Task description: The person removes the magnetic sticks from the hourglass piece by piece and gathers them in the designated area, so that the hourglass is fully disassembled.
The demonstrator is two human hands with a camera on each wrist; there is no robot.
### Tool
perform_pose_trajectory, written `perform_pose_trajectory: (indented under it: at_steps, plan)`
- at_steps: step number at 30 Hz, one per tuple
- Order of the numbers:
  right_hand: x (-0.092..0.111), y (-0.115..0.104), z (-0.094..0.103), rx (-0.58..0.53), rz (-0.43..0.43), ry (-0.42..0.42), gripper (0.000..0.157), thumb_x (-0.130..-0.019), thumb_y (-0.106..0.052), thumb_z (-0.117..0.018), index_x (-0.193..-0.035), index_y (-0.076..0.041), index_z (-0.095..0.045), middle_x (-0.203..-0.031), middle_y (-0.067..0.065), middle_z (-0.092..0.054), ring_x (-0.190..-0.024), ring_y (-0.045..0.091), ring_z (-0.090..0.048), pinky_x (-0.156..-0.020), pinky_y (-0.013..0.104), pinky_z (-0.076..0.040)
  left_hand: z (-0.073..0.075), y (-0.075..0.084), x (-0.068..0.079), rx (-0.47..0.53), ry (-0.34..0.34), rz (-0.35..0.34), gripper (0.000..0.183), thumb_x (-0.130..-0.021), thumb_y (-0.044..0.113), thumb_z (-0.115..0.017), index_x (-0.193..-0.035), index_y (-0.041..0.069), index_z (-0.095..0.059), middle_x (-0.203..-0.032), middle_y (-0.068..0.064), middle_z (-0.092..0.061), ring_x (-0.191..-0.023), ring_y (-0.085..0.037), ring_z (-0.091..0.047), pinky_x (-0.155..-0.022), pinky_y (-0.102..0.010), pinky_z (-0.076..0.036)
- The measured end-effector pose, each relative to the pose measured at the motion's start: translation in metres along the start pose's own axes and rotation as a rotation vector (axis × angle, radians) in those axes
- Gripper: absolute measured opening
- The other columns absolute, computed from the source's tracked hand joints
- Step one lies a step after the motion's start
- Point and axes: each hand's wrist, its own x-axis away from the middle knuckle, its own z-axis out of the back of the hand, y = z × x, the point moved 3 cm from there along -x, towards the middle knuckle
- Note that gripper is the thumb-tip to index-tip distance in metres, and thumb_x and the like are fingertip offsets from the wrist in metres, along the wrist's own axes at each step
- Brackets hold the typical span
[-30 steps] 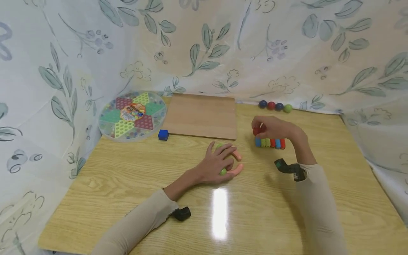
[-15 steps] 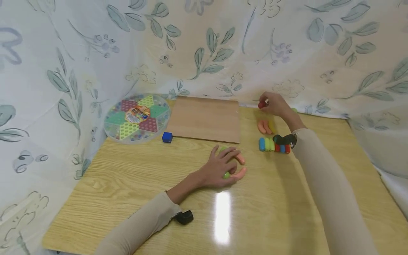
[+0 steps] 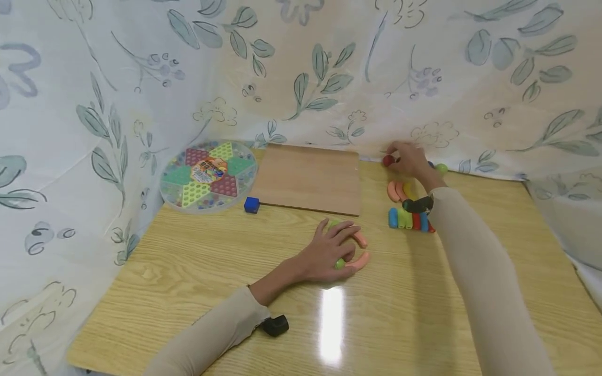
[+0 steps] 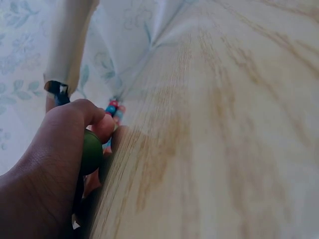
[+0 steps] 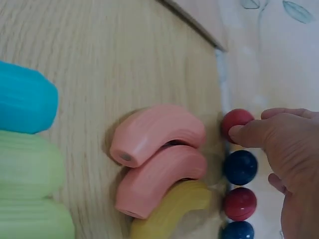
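Observation:
My right hand (image 3: 409, 159) pinches a red ball (image 5: 235, 124) at the near-left end of a row of balls along the cloth. A dark blue ball (image 5: 240, 167), another red ball (image 5: 240, 203) and a further blue one line up beside it. My left hand (image 3: 326, 255) rests on the table at mid-front, thumb and fingers curled round a green ball (image 4: 91, 152). Two pink curved pieces (image 3: 361, 259) lie at its fingertips, and a second green thing (image 3: 333, 224) shows partly behind its fingers.
Two pink curved pieces (image 5: 158, 132) and a yellow one (image 5: 172, 211) lie before the balls. Nearer stands a row of coloured cylinders (image 3: 401, 219). A wooden board (image 3: 308, 180), a blue cube (image 3: 251, 204) and a round Chinese checkers set (image 3: 209, 177) are to the left.
My right hand has carried the red ball from over the cylinders back to the row of balls, then lowered it beside them. My left hand stays in place.

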Motion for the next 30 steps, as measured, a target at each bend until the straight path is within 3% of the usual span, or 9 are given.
perform_pose_trajectory:
  at_steps: [2, 7, 10, 12, 14, 19, 30]
  plan:
    - [0.006, 0.002, 0.003, -0.01, -0.018, 0.009, 0.038, -0.094, -0.011, -0.072, -0.128, 0.002, -0.058, -0.141, 0.029, -0.059, -0.137, 0.055, -0.042, -0.113, 0.077, -0.024, -0.002, 0.001, 0.0, 0.0, 0.008, -0.004, 0.03, -0.105, 0.049, -0.039, -0.085, 0.029, -0.047, -0.155, 0.014, -0.045, -0.163, -0.021, -0.021, -0.124, -0.075, -0.012]
    - [0.029, -0.006, 0.021, 0.012, 0.037, 0.086, 0.031, -0.097, -0.007, -0.067, -0.125, 0.004, -0.062, -0.135, 0.031, -0.063, -0.12, 0.053, -0.057, -0.099, 0.071, -0.042, -0.003, 0.001, -0.001, 0.047, 0.053, -0.02, 0.027, -0.105, 0.047, -0.043, -0.094, 0.027, -0.058, -0.151, 0.011, -0.049, -0.162, -0.026, -0.022, -0.125, -0.071, -0.012]
    - [0.048, -0.018, 0.033, 0.013, 0.064, 0.108, 0.027, -0.097, -0.005, -0.066, -0.122, 0.005, -0.064, -0.133, 0.032, -0.064, -0.109, 0.051, -0.062, -0.09, 0.067, -0.047, 0.0, -0.001, 0.0, 0.069, 0.085, 0.0, 0.029, -0.103, 0.044, -0.045, -0.109, 0.021, -0.062, -0.157, -0.001, -0.046, -0.16, -0.03, -0.023, -0.126, -0.066, -0.016]
    - [0.06, -0.026, 0.037, -0.005, 0.076, 0.098, 0.026, -0.097, -0.003, -0.065, -0.121, 0.006, -0.064, -0.133, 0.033, -0.063, -0.108, 0.052, -0.063, -0.091, 0.066, -0.048, 0.002, -0.003, 0.001, 0.081, 0.097, 0.025, 0.033, -0.102, 0.042, -0.046, -0.119, 0.018, -0.062, -0.161, -0.009, -0.042, -0.159, -0.033, -0.023, -0.126, -0.065, -0.018]
    - [0.071, -0.031, 0.036, -0.021, 0.09, 0.07, 0.026, -0.097, -0.001, -0.064, -0.121, 0.007, -0.064, -0.13, 0.033, -0.064, -0.111, 0.052, -0.063, -0.093, 0.065, -0.049, 0.002, -0.005, 0.002, 0.076, 0.091, 0.046, 0.037, -0.102, 0.041, -0.046, -0.124, 0.015, -0.06, -0.165, -0.015, -0.036, -0.159, -0.035, -0.023, -0.125, -0.064, -0.021]
    - [0.085, -0.038, 0.025, -0.034, 0.105, -0.025, 0.028, -0.098, 0.001, -0.063, -0.124, 0.011, -0.061, -0.127, 0.034, -0.064, -0.119, 0.052, -0.06, -0.104, 0.062, -0.049, 0.001, -0.007, 0.002, 0.087, 0.05, 0.069, 0.042, -0.103, 0.043, -0.044, -0.133, 0.016, -0.056, -0.168, -0.015, -0.031, -0.159, -0.035, -0.021, -0.126, -0.065, -0.02]
    - [0.113, -0.046, 0.019, -0.118, 0.053, 0.031, 0.026, -0.1, 0.006, -0.056, -0.125, 0.012, -0.06, -0.128, 0.033, -0.063, -0.121, 0.051, -0.059, -0.102, 0.063, -0.049, 0.0, -0.006, 0.001, 0.087, 0.064, 0.073, 0.045, -0.101, 0.048, -0.043, -0.137, 0.021, -0.053, -0.165, -0.013, -0.034, -0.158, -0.033, -0.024, -0.124, -0.065, -0.022]
